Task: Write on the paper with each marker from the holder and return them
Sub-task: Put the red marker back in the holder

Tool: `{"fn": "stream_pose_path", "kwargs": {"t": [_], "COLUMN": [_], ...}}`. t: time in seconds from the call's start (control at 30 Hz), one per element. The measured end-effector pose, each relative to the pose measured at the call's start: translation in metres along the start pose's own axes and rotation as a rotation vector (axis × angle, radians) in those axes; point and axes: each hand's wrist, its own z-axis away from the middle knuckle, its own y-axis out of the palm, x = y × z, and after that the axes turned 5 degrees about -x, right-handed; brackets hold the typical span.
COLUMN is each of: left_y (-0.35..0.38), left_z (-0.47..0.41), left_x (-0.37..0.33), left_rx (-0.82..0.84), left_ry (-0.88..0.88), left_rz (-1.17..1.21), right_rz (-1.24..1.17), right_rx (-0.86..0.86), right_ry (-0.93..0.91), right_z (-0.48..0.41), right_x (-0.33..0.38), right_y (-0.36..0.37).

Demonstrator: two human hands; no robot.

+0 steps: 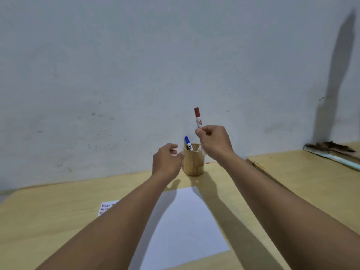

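Right hand (213, 142) fingers pinch red-capped white marker (198, 118) upright above wooden holder (193, 162); left hand (165, 162) fingers loosely curled, empty

I see a red-capped marker (198, 118) upright above the wooden holder (193, 162); a blue-capped marker (188, 143) leans inside; blank white paper (187, 227) lies at six o'clock.

Two markers can be counted for certain: one red-capped marker (198, 118), raised above the holder, and one blue-capped marker (188, 143), stood inside it. A possible third tip is glimpsed in the holder but cannot be confirmed. One wooden holder (194, 162) is seen, one blank sheet of paper (187, 227), and one small printed card (106, 207).
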Motion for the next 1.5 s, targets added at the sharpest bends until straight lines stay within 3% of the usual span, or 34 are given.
{"fn": "stream_pose_path", "kwargs": {"t": [0.33, 0.53, 0.8, 1.17, 1.33, 1.5], "left_y": [0.067, 0.081, 0.085, 0.080, 0.082, 0.083], "left_z": [-0.029, -0.034, -0.039, -0.038, -0.038, -0.036], "left_x": [0.028, 0.040, 0.051, 0.051, 0.052, 0.050], "left_rx": [0.205, 0.184, 0.181, 0.185, 0.170, 0.159], "left_ry": [-0.048, -0.017, -0.003, 0.009, 0.009, 0.012], "left_rz": [-0.048, -0.117, -0.131, -0.128, -0.128, -0.146], "right_rz": [0.164, 0.376, 0.420, 0.718, 0.643, 0.444], "right_rx": [-0.016, 0.107, 0.211, 0.201, 0.171, 0.020], "right_ry": [-0.067, -0.043, 0.001, -0.102, -0.057, -0.064], "right_z": [-0.052, -0.060, -0.065, -0.079, -0.080, -0.076], "right_x": [-0.029, -0.049, -0.048, -0.047, -0.051, -0.044], "right_y": [0.021, 0.039, 0.049, 0.063, 0.064, 0.055]}}
